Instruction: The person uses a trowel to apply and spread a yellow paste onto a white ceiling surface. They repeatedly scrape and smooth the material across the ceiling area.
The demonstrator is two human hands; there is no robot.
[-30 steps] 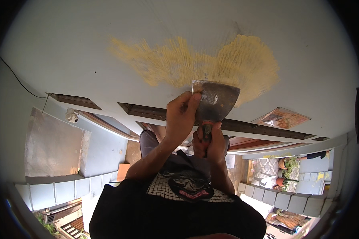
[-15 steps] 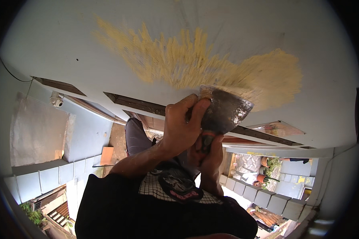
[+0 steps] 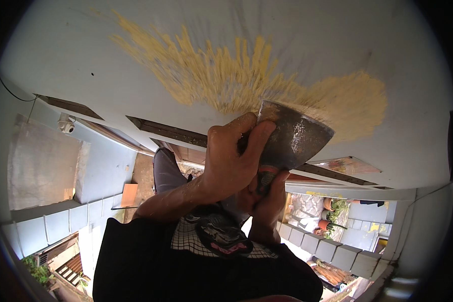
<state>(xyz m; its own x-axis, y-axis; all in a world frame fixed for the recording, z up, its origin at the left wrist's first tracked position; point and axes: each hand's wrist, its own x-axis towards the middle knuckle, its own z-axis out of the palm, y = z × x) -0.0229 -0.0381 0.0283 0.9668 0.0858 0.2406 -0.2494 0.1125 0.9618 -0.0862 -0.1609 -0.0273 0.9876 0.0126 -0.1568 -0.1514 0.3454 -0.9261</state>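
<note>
Right hand (image 3: 267, 199) grips the scraper (image 3: 287, 152) by its handle (image 3: 268, 176), left hand (image 3: 232, 158) pinches the blade (image 3: 299, 127) at 9 o'clock, edge facing 1 o'clock at the yellow patch (image 3: 226, 75).

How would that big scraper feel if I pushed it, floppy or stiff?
The scraper would probably feel stiff, because its wide blade looks like metal. Its patchy, scuffed surface might feel rough rather than slippery. It likely wouldn't roll if laid down, since that blade is broad and flat.
</note>
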